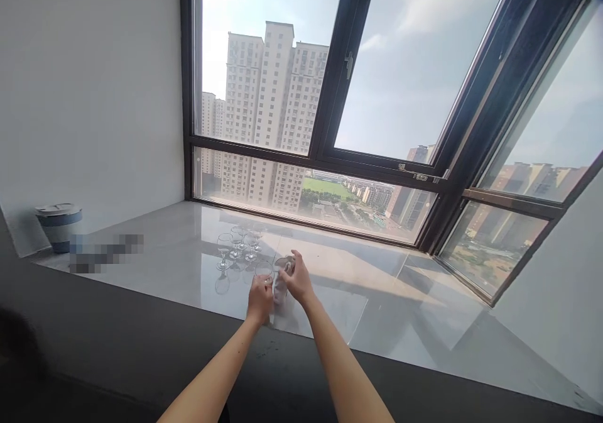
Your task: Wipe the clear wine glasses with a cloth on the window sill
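Observation:
My left hand point(260, 300) is closed around a clear stemmed glass point(264, 268), its bowl showing above my fingers. Close beside it, my right hand point(298, 277) grips a pale grey cloth point(281, 290) that hangs down from the fingers. The cloth is right next to the glass; whether the two touch I cannot tell. Both hands are near the front edge of a glossy windowsill point(325, 285). Just beyond my left hand, several more clear stemmed glasses point(224, 251) stand upright in a cluster, with their reflections in the surface.
A lidded blue and white tub point(59, 228) stands at the sill's far left, beside a pixelated patch point(106, 253). Dark-framed windows point(320, 146) rise behind the sill and along the right. A grey wall point(94, 96) bounds the left side.

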{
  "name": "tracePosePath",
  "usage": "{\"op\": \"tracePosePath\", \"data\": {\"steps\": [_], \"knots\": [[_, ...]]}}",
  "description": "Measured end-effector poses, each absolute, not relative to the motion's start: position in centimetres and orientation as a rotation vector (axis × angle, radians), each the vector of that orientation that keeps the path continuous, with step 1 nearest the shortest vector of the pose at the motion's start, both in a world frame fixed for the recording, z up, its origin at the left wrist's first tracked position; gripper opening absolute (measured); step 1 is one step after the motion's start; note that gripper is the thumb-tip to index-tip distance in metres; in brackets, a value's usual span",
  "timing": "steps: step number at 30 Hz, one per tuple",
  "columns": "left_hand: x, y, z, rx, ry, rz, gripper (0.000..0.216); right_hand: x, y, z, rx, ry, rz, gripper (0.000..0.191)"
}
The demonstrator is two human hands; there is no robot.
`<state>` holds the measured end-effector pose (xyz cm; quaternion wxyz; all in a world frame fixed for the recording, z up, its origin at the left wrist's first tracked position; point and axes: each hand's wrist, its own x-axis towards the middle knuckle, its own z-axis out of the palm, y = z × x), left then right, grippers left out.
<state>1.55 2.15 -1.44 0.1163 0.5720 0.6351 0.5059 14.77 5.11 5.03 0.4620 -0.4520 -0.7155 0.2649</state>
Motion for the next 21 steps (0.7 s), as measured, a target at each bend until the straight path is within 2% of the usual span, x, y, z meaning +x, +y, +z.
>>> {"op": "tracePosePath", "data": {"steps": [3,6,10,17,21], "knots": [[2.0,1.8,-1.2,1.699,1.815,1.360,0.030,13.9,4.5,4.5,-0.964,-1.785,0.961,0.084],[2.2,1.5,-0.8,1.775,1.667,1.296,0.033,13.5,3.6,4.1,-0.983,-1.905,0.887,0.098],[2.4,1.4,-0.8,1.887,1.558,1.288,0.042,13.1,3.0,4.1,-1.112,-1.921,0.702,0.094],[2.4,2.1,-1.8,1.820,1.948,1.211,0.046,13.2,3.5,4.5,-1.133,-1.789,0.732,0.092],[2.2,2.2,-1.6,1.796,1.883,1.209,0.025,14.0,3.5,4.7,-1.171,-1.830,0.716,0.094]]}}
